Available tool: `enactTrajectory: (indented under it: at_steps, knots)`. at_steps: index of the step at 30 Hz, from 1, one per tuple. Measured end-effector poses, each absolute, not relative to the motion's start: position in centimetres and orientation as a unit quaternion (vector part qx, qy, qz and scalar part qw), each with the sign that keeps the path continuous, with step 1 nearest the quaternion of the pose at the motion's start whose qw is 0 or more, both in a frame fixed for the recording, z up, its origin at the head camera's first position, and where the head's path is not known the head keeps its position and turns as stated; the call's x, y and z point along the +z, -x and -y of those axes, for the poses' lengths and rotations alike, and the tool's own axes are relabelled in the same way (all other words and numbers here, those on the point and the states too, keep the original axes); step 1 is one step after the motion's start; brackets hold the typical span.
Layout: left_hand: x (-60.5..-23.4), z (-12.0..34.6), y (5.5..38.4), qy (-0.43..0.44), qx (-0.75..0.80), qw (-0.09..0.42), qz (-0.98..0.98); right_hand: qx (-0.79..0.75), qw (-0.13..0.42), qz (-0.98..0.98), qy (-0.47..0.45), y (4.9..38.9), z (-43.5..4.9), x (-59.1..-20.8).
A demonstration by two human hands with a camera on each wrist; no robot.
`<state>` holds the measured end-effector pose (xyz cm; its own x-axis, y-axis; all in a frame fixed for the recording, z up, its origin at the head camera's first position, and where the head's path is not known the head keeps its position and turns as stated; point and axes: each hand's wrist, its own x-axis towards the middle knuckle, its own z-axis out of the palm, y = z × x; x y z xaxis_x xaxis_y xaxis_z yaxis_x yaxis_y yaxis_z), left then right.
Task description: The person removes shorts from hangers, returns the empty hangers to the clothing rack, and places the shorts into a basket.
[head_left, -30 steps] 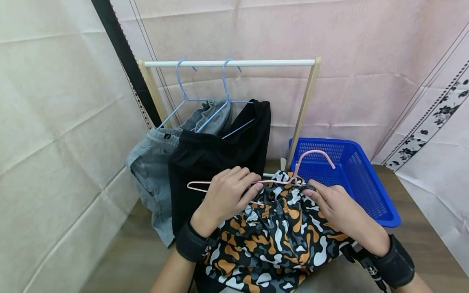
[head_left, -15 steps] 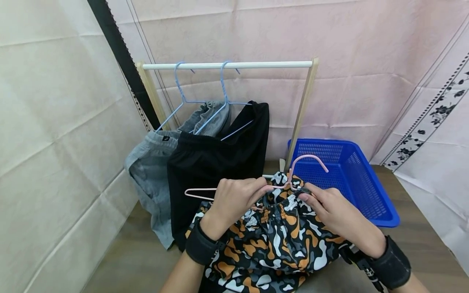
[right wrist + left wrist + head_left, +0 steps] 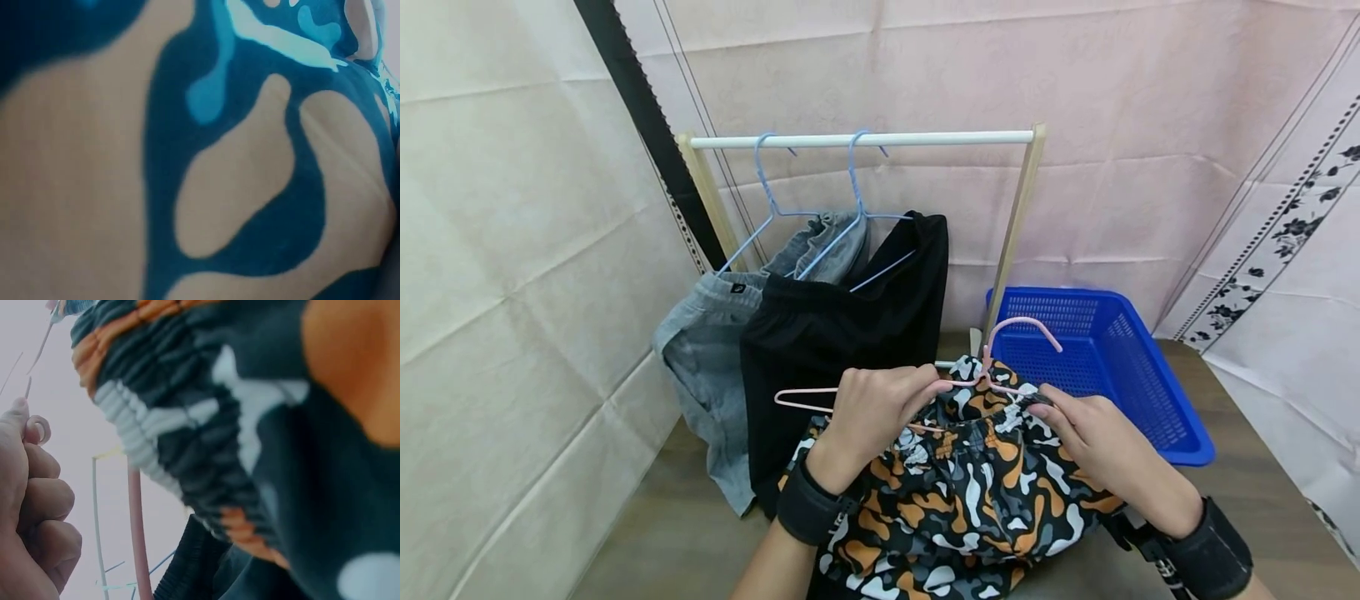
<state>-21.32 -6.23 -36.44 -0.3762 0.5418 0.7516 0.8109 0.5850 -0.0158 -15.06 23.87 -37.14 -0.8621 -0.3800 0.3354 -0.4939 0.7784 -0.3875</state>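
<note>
A pink clothes hanger [image 3: 1025, 321] lies across the waistband of black shorts [image 3: 970, 500] patterned in orange, white and grey. My left hand [image 3: 876, 417] pinches the hanger's bar left of its hook; the hanger's left end sticks out beyond that hand. With thumb and fingers, my right hand [image 3: 1097, 437] pinches the gathered waistband near the hanger's right arm, whose tip is hidden there. In the left wrist view, the curled fingers [image 3: 47, 500] show beside the elastic waistband [image 3: 175, 425]. Patterned cloth [image 3: 237, 175] fills most of the right wrist view.
Behind stands a small rack with a white rail [image 3: 925, 139]. Grey-blue denim shorts [image 3: 715, 358] and black shorts [image 3: 842, 333] hang there on blue hangers [image 3: 856, 179]. A blue plastic basket [image 3: 1165, 375] sits at the right on the wooden table [image 3: 640, 508].
The left hand has moved slightly right and down along the hanger. The hanger's hook has shifted left. The right hand has drawn the waistband to the right, showing more of the hanger's right arm.
</note>
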Motion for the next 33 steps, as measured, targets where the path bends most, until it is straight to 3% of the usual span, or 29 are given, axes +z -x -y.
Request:
enactTrajectory:
  at_steps: [14,20,26,30,33]
  knots:
    - [-35.4,8.6,21.6,0.394,-0.205,0.407,0.798,0.267,0.233,0.901,-0.251,14.8,-28.0,-40.4]
    - [-35.6,9.5,21.4,0.378,-0.23,0.42,0.792,0.33,0.336,0.838,-0.275,15.4,-28.3,-41.9]
    - [-35.6,10.3,21.3,0.358,-0.24,0.424,0.797,0.37,0.42,0.794,-0.238,15.9,-28.2,-43.3]
    - [-35.2,11.2,21.2,0.338,-0.242,0.43,0.801,0.396,0.445,0.778,-0.2,15.9,-28.4,-44.1]
    - [-35.1,11.9,21.2,0.332,-0.243,0.432,0.802,0.422,0.426,0.779,-0.185,15.8,-28.5,-44.7]
